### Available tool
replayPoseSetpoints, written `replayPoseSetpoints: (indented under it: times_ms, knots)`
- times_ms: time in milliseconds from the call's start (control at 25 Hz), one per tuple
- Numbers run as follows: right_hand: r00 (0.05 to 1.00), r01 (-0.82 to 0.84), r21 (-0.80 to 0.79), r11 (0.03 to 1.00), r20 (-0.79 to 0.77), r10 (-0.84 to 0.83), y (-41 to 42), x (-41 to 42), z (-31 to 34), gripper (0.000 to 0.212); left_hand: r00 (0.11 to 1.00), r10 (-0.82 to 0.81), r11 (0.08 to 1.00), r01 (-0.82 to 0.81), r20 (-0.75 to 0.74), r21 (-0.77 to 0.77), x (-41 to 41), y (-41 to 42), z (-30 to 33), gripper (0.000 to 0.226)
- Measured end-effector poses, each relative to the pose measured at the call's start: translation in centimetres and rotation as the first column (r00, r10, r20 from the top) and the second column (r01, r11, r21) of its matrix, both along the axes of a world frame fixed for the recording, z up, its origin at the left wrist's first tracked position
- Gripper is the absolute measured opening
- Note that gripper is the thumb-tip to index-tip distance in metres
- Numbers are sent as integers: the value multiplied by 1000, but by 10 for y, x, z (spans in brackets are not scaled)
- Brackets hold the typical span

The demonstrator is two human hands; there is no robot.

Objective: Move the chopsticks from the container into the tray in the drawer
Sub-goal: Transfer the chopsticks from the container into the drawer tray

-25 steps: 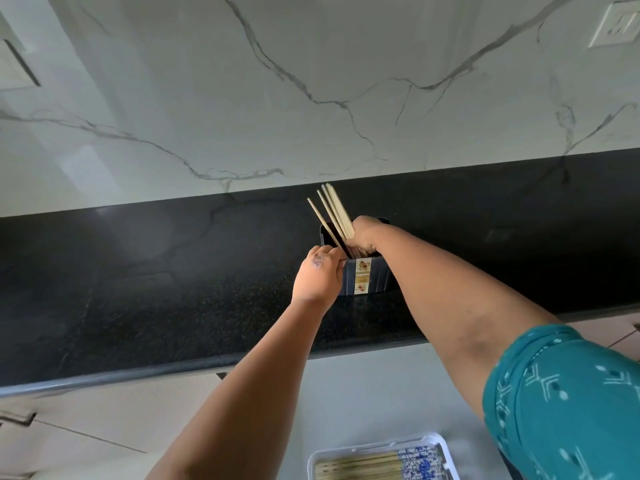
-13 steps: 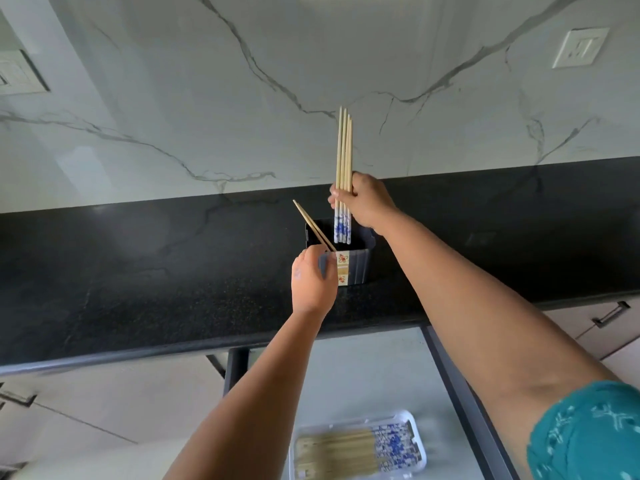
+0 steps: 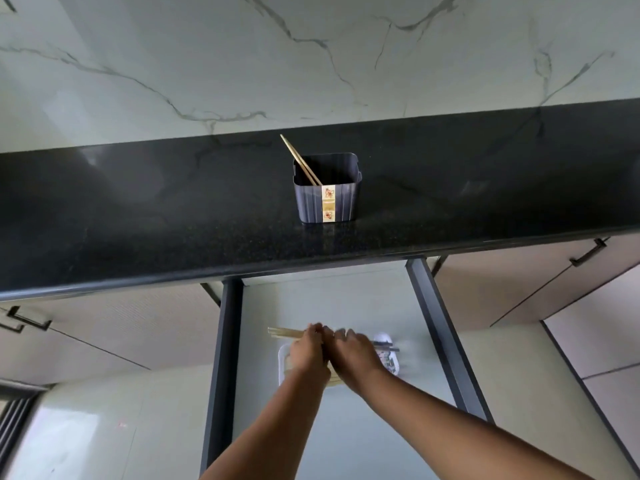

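A dark ribbed container (image 3: 325,199) with a gold label stands on the black counter, and one pair of wooden chopsticks (image 3: 298,159) leans out of its left side. Down in the open drawer, my left hand (image 3: 308,351) and my right hand (image 3: 353,355) are side by side over the white tray (image 3: 283,358). Both hands grip a bundle of chopsticks (image 3: 285,333) held level, with wooden ends sticking out left and patterned ends out right. The tray is mostly hidden under my hands.
The black counter (image 3: 173,216) overhangs the drawer (image 3: 311,299), whose dark side rails run on either side of my arms. Closed cabinet fronts with black handles (image 3: 588,252) flank it. A marble wall rises behind the counter.
My right hand carried the bundle of chopsticks from above the container down to the drawer tray. My left hand left the container and joined it on the bundle.
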State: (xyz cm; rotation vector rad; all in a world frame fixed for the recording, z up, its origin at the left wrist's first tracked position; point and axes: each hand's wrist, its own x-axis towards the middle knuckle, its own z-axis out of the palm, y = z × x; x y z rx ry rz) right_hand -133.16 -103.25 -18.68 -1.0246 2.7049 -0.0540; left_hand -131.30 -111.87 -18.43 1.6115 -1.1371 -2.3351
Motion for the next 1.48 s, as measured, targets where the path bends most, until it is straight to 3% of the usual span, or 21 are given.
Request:
replayPoseSetpoints:
  times_ms: [120,240,320,400,440,520,560,600,640,680,760,840,920,1000,1040,1120,1160,1240,1280,1360,1480]
  knots:
    - [999,50,69,996,8,-51,31,2,-30,42,985,150,950,-119,-88,289,14,-13,-27,22]
    - [995,91,125,988,37,-96,56,-18,-38,37,975,198,902,-142,-100,407,27,-19,-41,16]
    - [995,61,158,986,63,-72,66,-27,-45,36,977,208,937,-189,-36,295,34,-24,-49,8]
    - [995,79,187,979,53,-90,76,-32,-53,37,964,265,963,-267,31,43,42,-37,-56,22]
    - [993,94,208,974,51,-107,83,-33,-56,40,965,252,965,-246,68,-85,44,-45,-60,23]
    - [993,89,258,962,55,-107,91,-34,-62,52,985,58,947,-3,160,-320,50,-59,-62,18]
    - [994,72,279,958,54,-90,92,-33,-64,54,972,-103,875,189,210,-446,53,-62,-62,15]
    - [996,57,290,955,49,-75,89,-32,-66,52,928,-270,729,371,257,-576,56,-63,-62,14]
    - [997,48,290,956,39,-62,85,-31,-66,47,850,-423,520,512,315,-683,59,-62,-62,14]
    - [998,45,283,958,28,-55,79,-29,-67,41,728,-553,282,621,405,-732,62,-59,-65,18]
    - [997,59,279,958,39,-73,68,-26,-67,38,376,-683,-130,780,626,-612,68,-52,-75,46]
    - [993,81,289,954,60,-103,64,-24,-68,39,126,-639,-374,811,759,-450,76,-43,-85,63]
    - [986,111,295,949,87,-142,63,-26,-67,38,102,-597,-476,753,796,-454,83,-39,-89,64]
    - [977,140,302,943,115,-182,61,-30,-62,36,292,-607,-430,661,739,-615,89,-41,-89,60]
    - [971,155,296,942,128,-200,60,-31,-61,36,439,-601,-329,626,668,-707,90,-44,-89,57]
    - [951,188,242,952,198,-238,61,-33,-56,39,695,-467,-15,611,546,-791,89,-52,-90,52]
    - [926,240,173,955,255,-279,62,-34,-54,42,753,-394,197,629,527,-752,86,-56,-90,50]
    - [828,481,-27,876,341,-444,68,-38,-52,45,770,-328,573,623,548,-533,77,-62,-91,49]
    - [761,614,-111,781,344,-550,71,-42,-51,41,762,-340,670,608,551,-427,73,-62,-92,51]
    - [584,806,-148,573,352,-731,80,-51,-50,27,747,-378,702,617,548,-357,68,-62,-93,54]
    - [324,911,86,402,454,-830,89,-53,-59,28,732,-357,674,632,581,-382,66,-55,-95,49]
